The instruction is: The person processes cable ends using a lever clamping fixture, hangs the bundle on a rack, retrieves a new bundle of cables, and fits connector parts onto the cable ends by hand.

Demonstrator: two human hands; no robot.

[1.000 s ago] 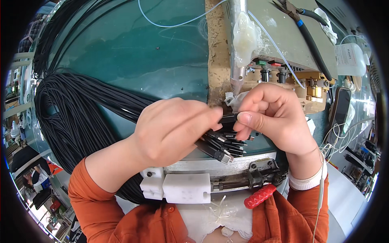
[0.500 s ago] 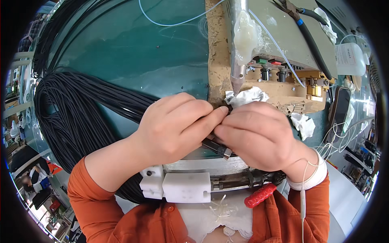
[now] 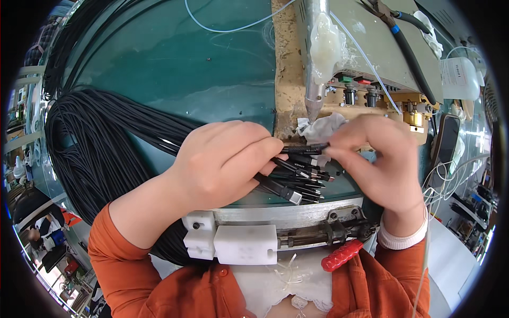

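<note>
Cables [image 3: 108,146] bunched in curled left hand [image 3: 225,161], plugs [image 3: 301,164] fanned out right; blurred right hand [image 3: 379,161] drawn narrow at far plug [image 3: 305,149], hold unclear.

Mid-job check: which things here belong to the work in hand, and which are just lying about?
In the work:
- left hand, gripping black cables near their plugs
- right hand, blurred, fingers at one plug's tip

Apparently just lying about:
- pliers on the grey box
- phone
- whitish bottle
- crumpled tissue beyond the plugs
</note>
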